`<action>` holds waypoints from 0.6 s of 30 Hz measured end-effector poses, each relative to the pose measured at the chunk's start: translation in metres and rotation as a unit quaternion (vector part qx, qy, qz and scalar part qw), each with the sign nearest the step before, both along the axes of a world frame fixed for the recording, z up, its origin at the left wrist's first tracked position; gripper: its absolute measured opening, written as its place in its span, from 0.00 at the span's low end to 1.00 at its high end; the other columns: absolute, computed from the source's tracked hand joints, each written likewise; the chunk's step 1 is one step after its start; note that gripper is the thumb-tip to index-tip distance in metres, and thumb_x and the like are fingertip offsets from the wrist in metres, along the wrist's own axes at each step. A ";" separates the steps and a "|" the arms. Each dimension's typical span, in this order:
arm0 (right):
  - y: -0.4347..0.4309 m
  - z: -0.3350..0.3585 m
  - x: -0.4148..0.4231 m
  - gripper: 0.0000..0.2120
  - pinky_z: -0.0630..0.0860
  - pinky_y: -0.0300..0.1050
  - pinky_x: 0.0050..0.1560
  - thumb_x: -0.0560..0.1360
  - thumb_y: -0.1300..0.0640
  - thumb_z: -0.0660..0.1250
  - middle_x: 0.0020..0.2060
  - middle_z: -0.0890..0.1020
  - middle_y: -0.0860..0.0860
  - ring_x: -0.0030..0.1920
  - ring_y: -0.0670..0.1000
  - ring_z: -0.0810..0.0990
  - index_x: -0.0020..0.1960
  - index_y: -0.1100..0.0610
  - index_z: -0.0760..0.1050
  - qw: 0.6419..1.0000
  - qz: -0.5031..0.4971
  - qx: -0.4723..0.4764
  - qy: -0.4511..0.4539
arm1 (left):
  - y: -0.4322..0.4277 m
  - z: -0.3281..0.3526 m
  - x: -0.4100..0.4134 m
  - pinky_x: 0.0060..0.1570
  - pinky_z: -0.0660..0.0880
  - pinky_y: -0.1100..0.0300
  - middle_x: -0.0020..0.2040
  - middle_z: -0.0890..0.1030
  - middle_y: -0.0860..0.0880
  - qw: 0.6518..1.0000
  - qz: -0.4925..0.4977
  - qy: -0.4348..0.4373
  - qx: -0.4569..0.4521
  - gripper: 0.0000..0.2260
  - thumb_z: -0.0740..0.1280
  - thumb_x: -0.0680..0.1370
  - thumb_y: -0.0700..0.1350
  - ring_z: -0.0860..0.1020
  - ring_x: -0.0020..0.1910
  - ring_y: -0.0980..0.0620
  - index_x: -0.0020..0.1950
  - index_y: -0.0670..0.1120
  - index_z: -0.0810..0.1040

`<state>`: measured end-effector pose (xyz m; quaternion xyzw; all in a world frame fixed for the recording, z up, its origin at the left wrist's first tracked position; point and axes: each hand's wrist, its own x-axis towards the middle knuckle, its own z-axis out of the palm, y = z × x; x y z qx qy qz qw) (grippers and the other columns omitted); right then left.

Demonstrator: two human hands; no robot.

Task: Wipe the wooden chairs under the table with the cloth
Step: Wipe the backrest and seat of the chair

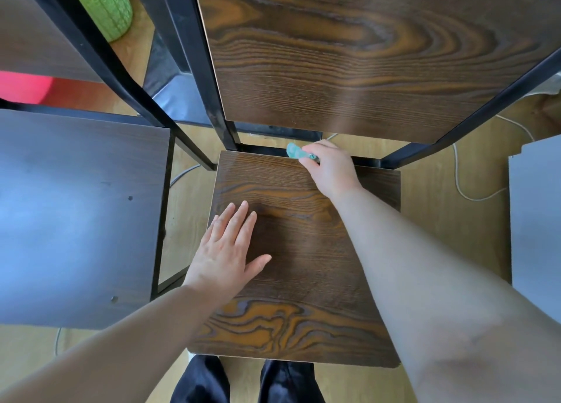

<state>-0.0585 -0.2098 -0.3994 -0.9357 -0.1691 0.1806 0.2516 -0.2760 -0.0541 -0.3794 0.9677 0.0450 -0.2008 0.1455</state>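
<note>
Wooden chair seat (318, 250): left hand (226, 255) flat near its left edge; right hand (332, 167) grips green cloth (294, 151) at its far edge.

Both bare arms reached forward, hands apart.
The left hand (229, 250) lay flat on the near left, palm down, fingers straight, thumb spread rightward. The right hand (329, 168) stretched farther, arm extended, fingers curled round the cloth (294, 151).

Head cam: looks down, close over seat (303, 244).
</note>
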 end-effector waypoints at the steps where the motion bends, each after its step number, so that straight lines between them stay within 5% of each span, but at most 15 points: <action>1: -0.002 0.001 0.003 0.15 0.67 0.36 0.54 0.80 0.56 0.64 0.62 0.77 0.49 0.59 0.49 0.74 0.66 0.54 0.77 1.000 0.004 0.000 0.009 | 0.001 0.000 0.000 0.75 0.42 0.52 0.82 0.49 0.48 1.000 0.001 -0.001 -0.001 0.37 0.49 0.78 0.68 0.43 0.80 0.49 0.81 0.47 0.52; 18: -0.012 0.019 -0.014 0.12 0.74 0.43 0.53 0.79 0.57 0.66 0.51 0.78 0.47 0.51 0.47 0.75 0.61 0.56 0.80 0.999 0.017 0.042 0.012 | 0.011 0.009 -0.018 0.75 0.42 0.52 0.82 0.48 0.48 1.000 0.007 -0.010 0.005 0.37 0.48 0.78 0.68 0.42 0.80 0.48 0.81 0.47 0.52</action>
